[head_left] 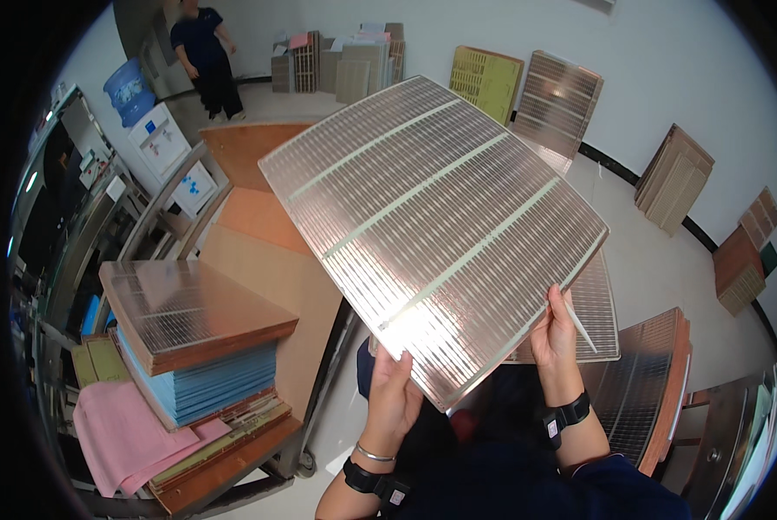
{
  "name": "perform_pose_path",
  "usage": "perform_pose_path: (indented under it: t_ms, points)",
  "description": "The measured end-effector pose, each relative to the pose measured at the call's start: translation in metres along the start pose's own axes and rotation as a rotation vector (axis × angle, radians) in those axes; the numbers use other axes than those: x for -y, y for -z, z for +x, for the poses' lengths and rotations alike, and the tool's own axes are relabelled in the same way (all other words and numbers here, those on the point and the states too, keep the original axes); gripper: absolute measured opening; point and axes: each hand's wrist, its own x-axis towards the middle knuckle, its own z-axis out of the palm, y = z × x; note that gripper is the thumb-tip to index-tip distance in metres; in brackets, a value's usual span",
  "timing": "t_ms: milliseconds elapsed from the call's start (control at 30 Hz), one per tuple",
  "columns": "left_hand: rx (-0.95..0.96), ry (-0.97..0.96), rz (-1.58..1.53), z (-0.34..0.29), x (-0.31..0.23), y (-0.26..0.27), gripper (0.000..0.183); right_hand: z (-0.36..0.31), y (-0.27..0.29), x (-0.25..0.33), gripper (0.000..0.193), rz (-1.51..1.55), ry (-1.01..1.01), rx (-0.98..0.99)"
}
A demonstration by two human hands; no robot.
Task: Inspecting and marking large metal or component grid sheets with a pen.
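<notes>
A large, thin copper-coloured circuit board panel (440,225) is held up tilted before me, with rows of fine pattern and pale green strips across it. My left hand (394,390) pinches its near left edge, thumb on top. On the near right edge my right hand (555,334) grips the same panel. A slim white stick like a pen (582,325) juts out beside the right fingers; how it is held is partly hidden. Below and behind the held panel, another similar panel (598,299) shows at the right, mostly covered.
On a cart (254,221) at the left lies a stack of panels (198,303) over blue sheets (224,386), with a pink cloth (124,433) beside. More panels (635,381) stand at my right. Several stacks lean on the walls. A person (202,56) stands near the water dispenser (159,143).
</notes>
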Motion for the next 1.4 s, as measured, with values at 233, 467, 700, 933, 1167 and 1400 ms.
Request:
perform_pose_path:
  t_ms: [233,467,700,933,1167,1400]
  points:
    - [-0.137,-0.123,0.066,-0.006,-0.023,0.040,0.046,0.011,0.058,0.022,0.019,-0.035,-0.180,0.010]
    - [-0.274,-0.163,0.124,-0.007,-0.033,0.050,0.045,0.013,0.065,0.037,0.016,-0.036,-0.180,-0.012]
    - [-0.298,-0.158,0.158,-0.006,-0.041,0.059,0.044,0.012,0.067,0.030,0.017,-0.040,-0.183,-0.073]
    - [-0.315,-0.165,0.152,0.004,-0.043,0.065,0.035,0.010,0.055,0.035,0.023,-0.205,-0.193,-0.006]
    - [-0.302,-0.202,0.256,0.003,-0.046,0.082,0.038,-0.003,0.045,0.025,0.029,-0.132,-0.257,0.008]
    - [-0.252,-0.189,-0.139,0.017,-0.049,0.103,0.041,0.026,-0.007,0.008,0.034,-0.144,-0.236,0.103]
